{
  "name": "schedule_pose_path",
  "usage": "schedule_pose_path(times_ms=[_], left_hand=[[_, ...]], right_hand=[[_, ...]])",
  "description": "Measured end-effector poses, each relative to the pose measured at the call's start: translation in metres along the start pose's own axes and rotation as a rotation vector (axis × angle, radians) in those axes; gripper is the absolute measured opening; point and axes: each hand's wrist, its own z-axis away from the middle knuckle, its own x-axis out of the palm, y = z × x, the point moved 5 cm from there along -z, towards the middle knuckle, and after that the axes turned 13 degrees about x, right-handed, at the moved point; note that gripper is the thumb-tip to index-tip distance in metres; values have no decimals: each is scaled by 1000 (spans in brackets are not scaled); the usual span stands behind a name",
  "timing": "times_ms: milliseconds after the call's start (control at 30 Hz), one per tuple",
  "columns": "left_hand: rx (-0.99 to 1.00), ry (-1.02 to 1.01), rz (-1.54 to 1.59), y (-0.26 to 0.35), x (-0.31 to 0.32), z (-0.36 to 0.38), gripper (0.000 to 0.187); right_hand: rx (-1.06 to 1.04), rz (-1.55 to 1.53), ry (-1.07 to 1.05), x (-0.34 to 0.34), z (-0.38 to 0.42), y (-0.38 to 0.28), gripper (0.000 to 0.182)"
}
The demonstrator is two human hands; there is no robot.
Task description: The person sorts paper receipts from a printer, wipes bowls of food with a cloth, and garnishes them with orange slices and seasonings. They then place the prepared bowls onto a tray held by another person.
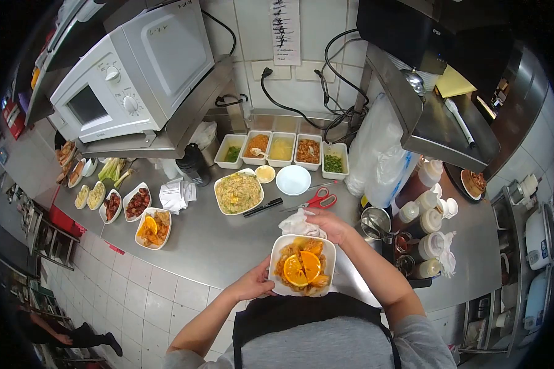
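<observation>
My left hand [254,283] grips the left side of a square white bowl [332,261], thumb near the rim. In the bowl lie orange-glazed pieces topped with two orange slices [303,268]. My right hand [329,226] is closed on a crumpled white cloth [298,224] at the bowl's far edge; some of its fingers are hidden. Beyond the cloth are red-handled scissors [321,198] and a black marker [263,207]. Farther off stand a white dish of fried rice [239,192], a small cup of pale sauce [265,174] and a light blue dish [293,180].
Several white tubs of toppings [307,151] line the back. At left are a similar orange-topped bowl [154,229], dishes of dark glazed meat [137,203] and receipts [177,195]. Squeeze bottles [426,223] crowd the right. A microwave [129,80] sits on a shelf; another person [61,335] stands lower left.
</observation>
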Motion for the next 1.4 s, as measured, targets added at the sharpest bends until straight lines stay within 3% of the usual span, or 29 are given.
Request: schedule_pose_path(times_ms=[200, 267, 500, 667, 733, 800, 833, 867, 933, 1067, 1133, 1200, 1267, 1300, 1333, 1400], left_hand=[[-3, 5, 47, 9, 7, 3, 80], [-54, 53, 128, 12, 9, 5, 81], [-75, -2, -19, -1, 2, 5, 81], [-100, 122, 158, -11, -10, 13, 77], [-47, 187, 194, -20, -20, 18, 75], [7, 256, 227, -22, -34, 22, 73], [-23, 294, 198, -24, -43, 26, 72], [-52, 334, 168, -25, -51, 31, 71], [-42, 346, 162, -7, -59, 36, 69], [18, 303, 106, 37, -75, 36, 65], [-11, 197, 46, 56, -78, 32, 66], [-11, 157, 41, 77, -72, 23, 67], [-13, -9, -20, 97, -52, 9, 66], [-9, -17, -29, 100, -46, 0, 66], [-23, -106, -69, 101, -36, -8, 66], [-32, -199, -112, 103, -20, -22, 67]], right_hand=[[6, -120, -60, -10, 1, 4, 48], [33, -88, 84, -9, 17, 3, 50], [22, -141, 183, -29, 46, 6, 48], [-132, -304, 46, -60, 79, 5, 35], [-150, -351, 156, -65, 92, 12, 31], [-181, -85, 498, -71, 104, 21, 32], [-232, 429, 555, -57, 107, 18, 32], [-8, 634, 585, -51, 111, 28, 33], [-558, 1318, 735, -25, 106, 33, 39], [-406, 1679, 755, 6, 82, 87, 42], [-635, 1596, 859, -7, 62, 93, 36], [-746, 1424, 787, -19, 47, 84, 28], [-423, 520, 553, -26, 27, 69, 28], [-238, -37, 301, -27, 7, 76, 28], [-164, -241, 60, -15, -13, 80, 29], [-93, -434, -182, 1, -19, 78, 31]])
